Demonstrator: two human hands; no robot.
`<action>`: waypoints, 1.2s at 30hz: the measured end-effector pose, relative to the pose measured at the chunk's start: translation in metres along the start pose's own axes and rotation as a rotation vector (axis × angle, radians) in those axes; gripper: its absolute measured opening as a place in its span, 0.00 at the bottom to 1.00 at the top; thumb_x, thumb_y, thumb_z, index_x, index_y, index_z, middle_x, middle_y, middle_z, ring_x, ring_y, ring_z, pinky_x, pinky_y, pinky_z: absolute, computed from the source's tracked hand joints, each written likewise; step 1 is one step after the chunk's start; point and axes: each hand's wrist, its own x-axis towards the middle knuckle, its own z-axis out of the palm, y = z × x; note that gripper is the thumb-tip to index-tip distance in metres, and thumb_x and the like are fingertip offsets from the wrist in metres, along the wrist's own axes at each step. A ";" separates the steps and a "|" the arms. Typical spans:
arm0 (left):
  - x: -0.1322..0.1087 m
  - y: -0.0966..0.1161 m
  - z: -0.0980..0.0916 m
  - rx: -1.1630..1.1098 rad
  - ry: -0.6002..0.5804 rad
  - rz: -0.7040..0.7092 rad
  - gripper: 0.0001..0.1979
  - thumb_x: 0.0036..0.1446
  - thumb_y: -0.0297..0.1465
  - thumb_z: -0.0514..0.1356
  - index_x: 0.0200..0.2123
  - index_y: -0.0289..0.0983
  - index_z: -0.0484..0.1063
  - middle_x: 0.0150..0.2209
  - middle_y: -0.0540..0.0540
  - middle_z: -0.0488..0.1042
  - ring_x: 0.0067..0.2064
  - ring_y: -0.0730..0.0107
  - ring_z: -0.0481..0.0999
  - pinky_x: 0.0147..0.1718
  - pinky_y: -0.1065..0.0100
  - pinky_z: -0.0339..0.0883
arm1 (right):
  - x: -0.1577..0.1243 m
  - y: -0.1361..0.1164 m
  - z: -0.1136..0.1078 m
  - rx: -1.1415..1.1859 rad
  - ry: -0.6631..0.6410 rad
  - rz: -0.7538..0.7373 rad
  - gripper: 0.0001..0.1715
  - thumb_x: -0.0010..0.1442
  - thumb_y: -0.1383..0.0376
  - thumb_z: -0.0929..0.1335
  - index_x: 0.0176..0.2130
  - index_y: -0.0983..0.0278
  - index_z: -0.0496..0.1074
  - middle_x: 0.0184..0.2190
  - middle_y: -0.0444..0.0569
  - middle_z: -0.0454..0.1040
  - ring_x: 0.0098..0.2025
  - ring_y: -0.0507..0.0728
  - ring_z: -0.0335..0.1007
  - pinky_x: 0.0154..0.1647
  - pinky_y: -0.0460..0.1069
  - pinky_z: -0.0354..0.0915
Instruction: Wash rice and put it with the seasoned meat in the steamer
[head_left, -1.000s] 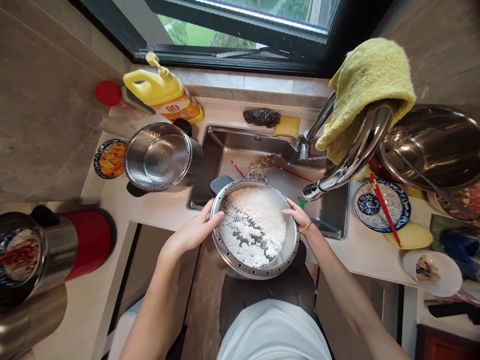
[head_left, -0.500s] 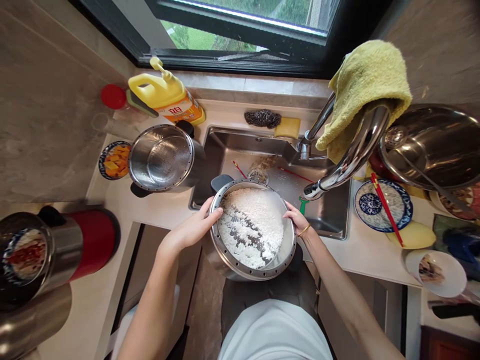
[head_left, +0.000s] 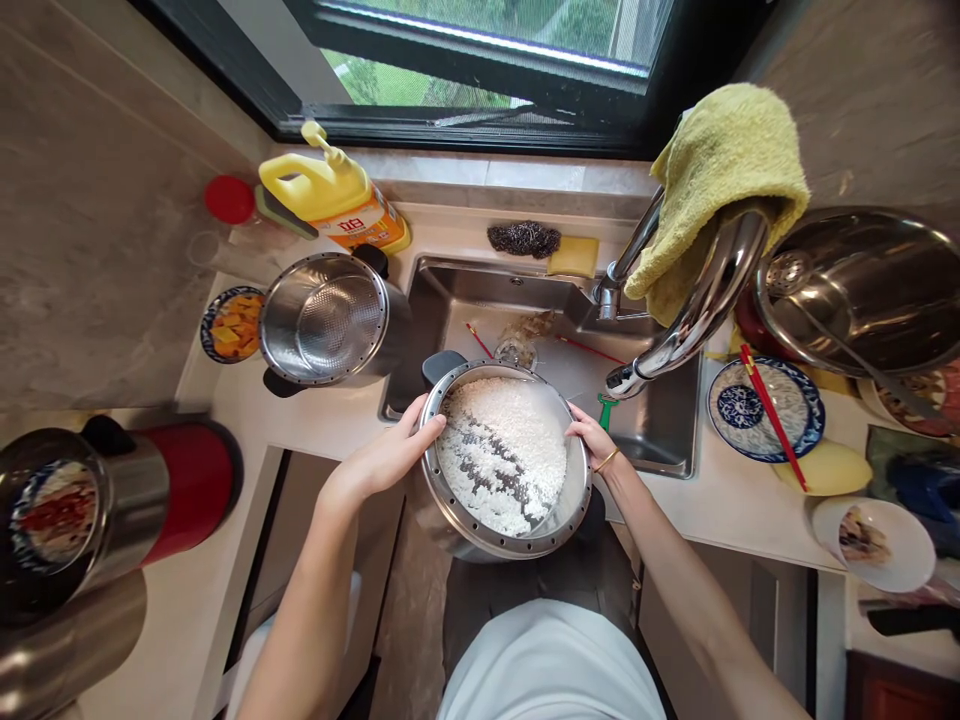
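Both my hands hold a round steel pot point(head_left: 517, 545) with a perforated rim, tilted in front of me at the sink's near edge. White rice point(head_left: 517, 420) covers most of its bottom, with dark metal showing through in the middle. My left hand point(head_left: 397, 445) grips the left rim, thumb on top; the fingers beneath are partly hidden. At the right rim my right hand point(head_left: 592, 435) is closed around the edge. A black handle point(head_left: 442, 367) sticks out at the pot's upper left. Behind it lies the steel sink point(head_left: 465, 290), holding red chopsticks point(head_left: 592, 348) and a green peeler point(head_left: 605, 410).
A second steel pot point(head_left: 326, 315) with holes stands left of the sink. Beside it are a plate of orange pieces point(head_left: 234, 325) and a yellow detergent jug point(head_left: 330, 195). The faucet point(head_left: 697, 320), draped with a yellow towel point(head_left: 727, 180), arches over the sink's right. A blue-patterned plate point(head_left: 765, 410) sits farther right.
The pot and both hands stay almost in place. The view has shifted very slightly, and nothing was taken hold of or let go.
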 end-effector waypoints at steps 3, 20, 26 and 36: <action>-0.002 0.004 -0.002 0.010 -0.025 -0.027 0.34 0.57 0.53 0.44 0.65 0.47 0.49 0.63 0.48 0.61 0.61 0.53 0.63 0.56 0.57 0.58 | 0.000 0.001 0.000 0.022 0.002 0.013 0.46 0.36 0.71 0.64 0.57 0.58 0.64 0.42 0.43 0.77 0.35 0.55 0.72 0.30 0.46 0.66; -0.003 0.009 -0.007 0.102 -0.043 -0.093 0.38 0.55 0.58 0.40 0.66 0.48 0.46 0.62 0.45 0.62 0.60 0.52 0.64 0.56 0.56 0.57 | 0.003 0.005 0.004 0.076 -0.011 0.044 0.42 0.38 0.72 0.65 0.54 0.58 0.66 0.40 0.42 0.76 0.31 0.52 0.70 0.31 0.45 0.67; -0.003 0.014 -0.009 0.132 -0.051 -0.131 0.38 0.55 0.58 0.39 0.66 0.49 0.45 0.62 0.45 0.63 0.59 0.50 0.65 0.56 0.53 0.56 | 0.003 0.004 0.005 0.064 -0.006 0.053 0.42 0.38 0.72 0.64 0.55 0.58 0.66 0.39 0.43 0.76 0.32 0.53 0.71 0.30 0.45 0.66; -0.002 0.018 -0.012 0.177 -0.034 -0.135 0.38 0.55 0.57 0.39 0.65 0.47 0.48 0.58 0.47 0.67 0.55 0.52 0.70 0.52 0.58 0.62 | 0.001 0.004 0.007 -0.002 0.009 0.057 0.43 0.39 0.71 0.64 0.57 0.58 0.64 0.38 0.44 0.76 0.31 0.53 0.71 0.30 0.46 0.68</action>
